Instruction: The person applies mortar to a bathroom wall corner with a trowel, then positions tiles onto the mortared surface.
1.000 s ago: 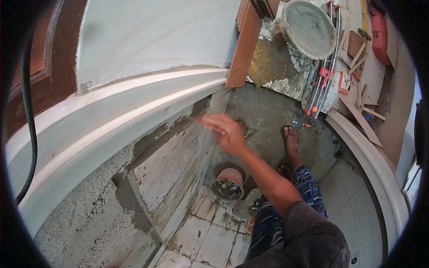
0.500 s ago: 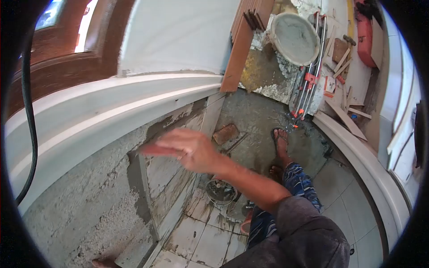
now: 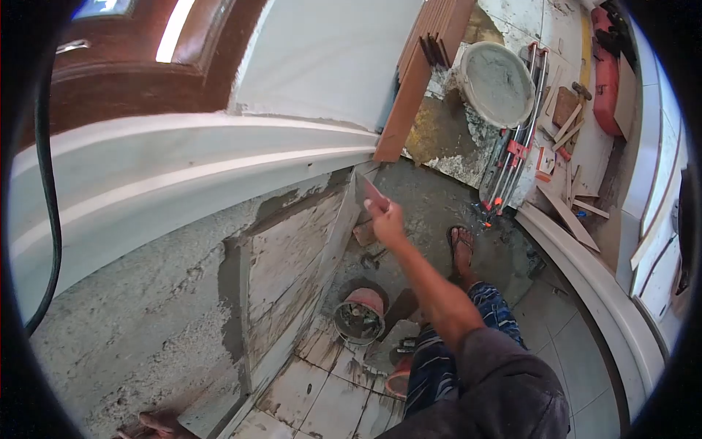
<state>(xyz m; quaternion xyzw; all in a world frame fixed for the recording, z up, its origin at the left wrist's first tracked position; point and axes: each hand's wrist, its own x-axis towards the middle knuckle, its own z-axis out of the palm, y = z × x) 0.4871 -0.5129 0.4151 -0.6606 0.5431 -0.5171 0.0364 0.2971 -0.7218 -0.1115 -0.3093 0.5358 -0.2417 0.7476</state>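
Observation:
My right hand (image 3: 389, 223) is closed around a thin, flat reddish piece (image 3: 375, 193), too small to tell if it is a scraper or a tile offcut. It is held beside the upper end of the tiled low wall face (image 3: 292, 267), close to the corner. At the lower left edge, my left hand (image 3: 159, 426) lies on the rough cement ledge (image 3: 146, 336), fingers apart and partly cut off by the view. Below the right forearm stands a small bucket (image 3: 360, 316) with dark contents. A brick (image 3: 363, 233) sits on the wet floor behind the right hand.
A round basin of grey mortar (image 3: 499, 84) stands at the back beside a tile cutter (image 3: 515, 146). Brown tile strips (image 3: 424, 80) lean on the wall. Wood scraps (image 3: 570, 216) and a hammer (image 3: 581, 91) lie right. A black cable (image 3: 45, 183) hangs left.
My right hand has moved right and away from me, from over the ledge to the far corner, keeping the reddish piece. More of my left hand shows at the lower left.

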